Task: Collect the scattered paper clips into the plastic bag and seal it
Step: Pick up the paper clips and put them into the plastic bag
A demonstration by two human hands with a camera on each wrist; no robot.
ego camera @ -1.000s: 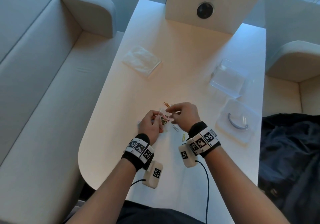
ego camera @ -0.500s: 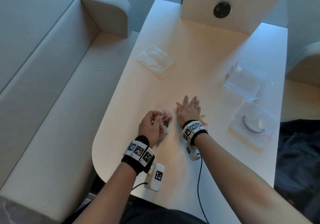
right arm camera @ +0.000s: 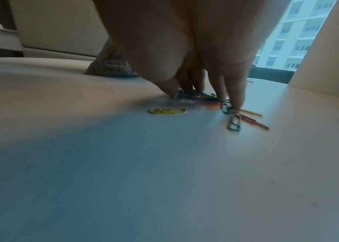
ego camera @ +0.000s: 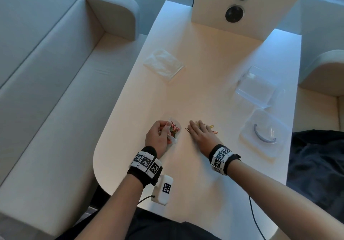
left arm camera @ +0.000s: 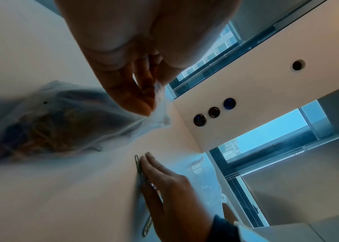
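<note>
My left hand (ego camera: 161,132) pinches the rim of a small clear plastic bag (ego camera: 174,129) that rests on the white table and holds several coloured paper clips; in the left wrist view the bag (left arm camera: 61,117) bulges below my fingers (left arm camera: 141,101). To its right my right hand (ego camera: 198,131) lies flat with straight fingers over a pile of loose paper clips (ego camera: 212,128). In the right wrist view the fingertips (right arm camera: 237,99) press on the clips (right arm camera: 206,98), a yellow clip (right arm camera: 167,111) lies apart on the near left, and a grey clip (right arm camera: 234,122) and red ones stick out on the right.
The white table (ego camera: 204,57) also carries a folded clear bag (ego camera: 163,65) at the back left, a clear plastic box (ego camera: 255,89) at the right and a clear lid with a curved handle (ego camera: 264,133) nearer me. Sofas flank the table.
My right hand left the bag's mouth, moved right and spread flat over the loose clips. My left hand kept holding the bag. The head view shifted.
</note>
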